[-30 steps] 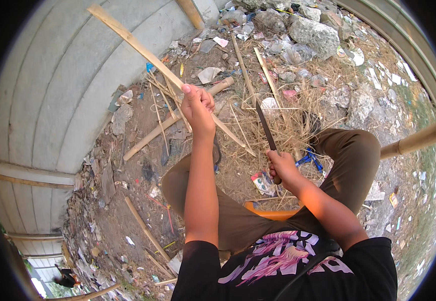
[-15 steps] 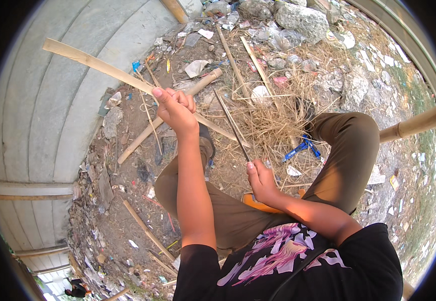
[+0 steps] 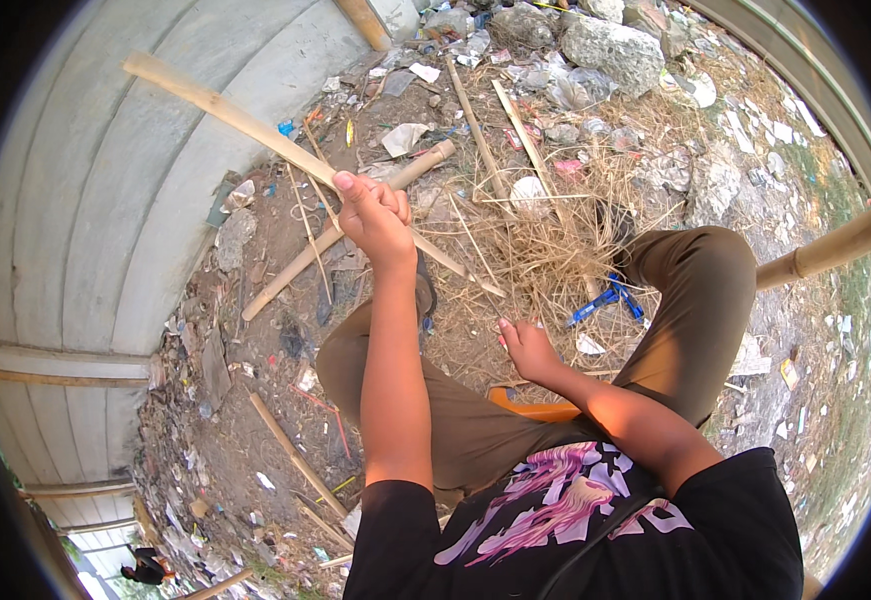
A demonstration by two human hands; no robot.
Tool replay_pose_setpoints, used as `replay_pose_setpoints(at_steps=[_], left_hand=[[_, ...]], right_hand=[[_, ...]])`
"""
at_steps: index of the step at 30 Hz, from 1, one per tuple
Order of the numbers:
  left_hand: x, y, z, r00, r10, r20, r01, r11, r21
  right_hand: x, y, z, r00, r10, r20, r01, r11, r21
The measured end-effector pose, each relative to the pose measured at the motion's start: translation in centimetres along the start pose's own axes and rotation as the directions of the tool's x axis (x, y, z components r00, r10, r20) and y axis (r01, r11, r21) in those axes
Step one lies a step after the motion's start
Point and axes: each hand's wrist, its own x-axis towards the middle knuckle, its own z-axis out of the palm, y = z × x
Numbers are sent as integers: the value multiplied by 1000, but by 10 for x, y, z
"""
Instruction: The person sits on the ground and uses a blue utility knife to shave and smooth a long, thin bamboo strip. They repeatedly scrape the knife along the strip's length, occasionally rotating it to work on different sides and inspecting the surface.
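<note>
My left hand (image 3: 377, 225) is closed round a long, flat bamboo strip (image 3: 230, 112), thumb lying along its upper face. One end of the strip rises toward the grey wall; the other slants down past the fist toward my right hand. My right hand (image 3: 530, 352) is closed on a knife whose handle is hidden in the fingers. Its thin dark blade (image 3: 492, 303) barely shows now, close to the strip's lower end; whether they touch I cannot tell. Straw-like shavings (image 3: 545, 255) lie heaped on the ground beyond my right hand.
A round bamboo pole (image 3: 300, 272) lies on the ground below the left hand. Several split pieces (image 3: 480, 135) lie farther off. A blue tool-like object (image 3: 607, 300) rests by my right knee. The panel wall (image 3: 75, 200) stands left; rocks (image 3: 615, 55) and litter lie ahead.
The left hand and bamboo strip have shifted slightly right and down in view. The knife blade, long and plain to see before, has swung so that little of it shows.
</note>
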Motion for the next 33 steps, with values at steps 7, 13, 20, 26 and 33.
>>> replay_pose_setpoints(at_steps=[7, 13, 20, 26, 33], left_hand=[[-1, 2, -9, 1000, -15, 16, 16, 999, -48], [-1, 2, -2, 999, -31, 40, 33, 998, -53], [-5, 1, 3, 992, -39, 118, 47, 997, -65], [-1, 0, -11, 993, -67, 94, 79, 988, -130], [-5, 1, 3, 989, -75, 126, 82, 995, -53]], right_hand=[[20, 3, -11, 763, 252, 595, -646, 287, 707], [6, -21, -11, 999, -39, 3, 28, 784, 620], [21, 56, 15, 977, 194, -92, -192, 981, 29], [14, -5, -4, 997, 70, -41, -60, 979, 195], [17, 17, 1, 978, 202, 52, -205, 977, 59]])
